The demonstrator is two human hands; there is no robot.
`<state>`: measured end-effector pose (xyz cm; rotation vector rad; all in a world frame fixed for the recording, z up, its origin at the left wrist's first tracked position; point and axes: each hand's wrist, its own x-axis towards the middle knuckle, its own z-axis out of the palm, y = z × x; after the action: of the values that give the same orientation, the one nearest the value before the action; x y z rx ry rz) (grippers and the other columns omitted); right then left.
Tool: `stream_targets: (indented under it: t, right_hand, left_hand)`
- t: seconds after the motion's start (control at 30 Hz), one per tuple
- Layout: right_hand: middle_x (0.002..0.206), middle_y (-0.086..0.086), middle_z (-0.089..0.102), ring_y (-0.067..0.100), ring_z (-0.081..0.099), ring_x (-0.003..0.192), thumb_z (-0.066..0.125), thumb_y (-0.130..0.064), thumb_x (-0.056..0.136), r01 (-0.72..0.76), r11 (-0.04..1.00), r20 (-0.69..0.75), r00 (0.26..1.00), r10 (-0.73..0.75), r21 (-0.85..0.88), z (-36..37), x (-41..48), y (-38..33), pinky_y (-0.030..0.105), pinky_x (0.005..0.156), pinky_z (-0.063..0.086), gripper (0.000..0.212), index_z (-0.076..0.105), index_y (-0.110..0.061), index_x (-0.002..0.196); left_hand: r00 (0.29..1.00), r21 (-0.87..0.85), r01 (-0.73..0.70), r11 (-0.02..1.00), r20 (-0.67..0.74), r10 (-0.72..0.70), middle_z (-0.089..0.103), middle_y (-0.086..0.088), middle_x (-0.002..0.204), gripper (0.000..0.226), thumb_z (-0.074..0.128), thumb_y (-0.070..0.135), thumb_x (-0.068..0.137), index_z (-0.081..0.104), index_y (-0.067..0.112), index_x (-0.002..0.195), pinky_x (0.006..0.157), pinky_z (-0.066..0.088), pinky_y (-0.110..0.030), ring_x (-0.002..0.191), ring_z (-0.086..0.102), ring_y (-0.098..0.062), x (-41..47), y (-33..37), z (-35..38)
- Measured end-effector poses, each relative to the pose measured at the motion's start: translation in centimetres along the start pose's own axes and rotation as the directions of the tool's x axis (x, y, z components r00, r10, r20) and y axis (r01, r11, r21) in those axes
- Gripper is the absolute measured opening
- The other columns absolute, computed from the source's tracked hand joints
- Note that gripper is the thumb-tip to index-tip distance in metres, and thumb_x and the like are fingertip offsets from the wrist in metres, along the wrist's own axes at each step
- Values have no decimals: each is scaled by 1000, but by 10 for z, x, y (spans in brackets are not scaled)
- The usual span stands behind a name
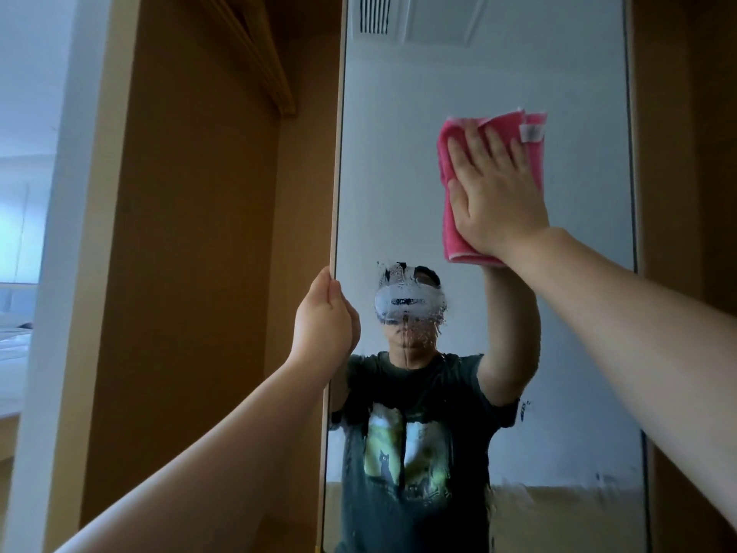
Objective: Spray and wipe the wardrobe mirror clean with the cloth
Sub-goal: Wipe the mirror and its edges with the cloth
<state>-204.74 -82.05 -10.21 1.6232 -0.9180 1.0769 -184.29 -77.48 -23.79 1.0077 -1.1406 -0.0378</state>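
Observation:
The tall wardrobe mirror (399, 185) fills the middle of the head view, mounted on an open door. A folded pink cloth (452, 217) lies flat against the glass in its upper right part. My right hand (494, 189) presses on the cloth with the palm flat and the fingers spread. My left hand (325, 321) is closed around the mirror door's left edge at mid height. Wet spray patches and streaks (406, 301) cover the glass in the middle and lower down. No spray bottle is in view.
The open wardrobe interior (191, 233) with brown wooden walls lies left of the mirror door, with a wooden rail (255, 53) near its top. A white door frame (52, 273) and a bright room with a bed are at the far left. A brown panel (686, 153) borders the mirror on the right.

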Motion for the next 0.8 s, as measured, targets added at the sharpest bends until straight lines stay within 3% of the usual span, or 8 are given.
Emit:
stream_targets:
  t: [0.07,0.23,0.3,0.4,0.5,0.7,0.77,0.8]
  right_hand:
    - [158,16,26,39,26,142,25,-32,96,15,1000,8,1000,-15,-4,1,-8,-4,52,119,10,59,31,-8,150]
    - [158,15,26,38,26,143,25,-35,98,82,997,33,996,-82,-1,6,-40,-22,52,120,8,59,31,-9,151]
    - [158,15,26,37,24,145,25,-35,98,111,994,37,993,-112,18,10,-57,-32,52,120,9,59,30,-9,151]
    - [159,14,23,34,17,148,25,-35,99,160,987,36,986,-161,22,17,-86,-48,51,120,9,59,26,-9,152]
    - [160,14,16,32,9,149,30,-35,98,246,969,30,969,-247,28,27,-121,-65,50,121,6,62,19,-10,154]
    - [161,11,17,31,10,149,29,-35,98,299,953,34,953,-301,53,35,-141,-72,52,120,10,62,17,-13,155]
    - [161,11,18,31,11,149,31,-35,98,302,952,28,953,-303,54,35,-139,-71,52,120,10,62,18,-13,155]
    - [161,11,19,31,12,149,32,-35,98,300,952,24,953,-302,55,35,-139,-71,52,120,10,62,19,-13,155]
  left_hand:
    - [1000,-6,2,1000,-5,-2,55,-5,132,45,30,31,103,34,17,146,90,40,-21,116,54,-15,1,-1,1]
    - [1000,4,-6,1000,-14,6,60,-7,125,45,30,32,102,35,18,145,94,48,-32,107,60,-18,2,-3,2]
    - [1000,17,-7,1000,-18,8,60,-4,123,44,31,31,103,39,15,143,91,46,-22,105,59,-11,3,-3,2]
    - [1000,33,8,999,-2,-8,62,5,109,43,31,30,103,40,14,142,66,39,1,83,58,5,1,-2,2]
    - [1000,29,21,999,7,-21,61,5,107,43,31,31,103,38,17,143,63,40,2,81,58,10,2,-3,1]
    - [1000,15,20,1000,7,-20,64,-3,110,41,30,31,103,42,15,139,74,49,-8,90,62,-6,4,-6,2]
    - [999,3,24,1000,23,-24,63,-12,118,41,30,32,103,44,14,137,90,53,-30,101,63,-21,5,-6,2]
    - [999,2,25,1000,23,-25,61,-13,123,42,30,32,103,44,14,137,94,50,-34,107,61,-24,5,-6,3]
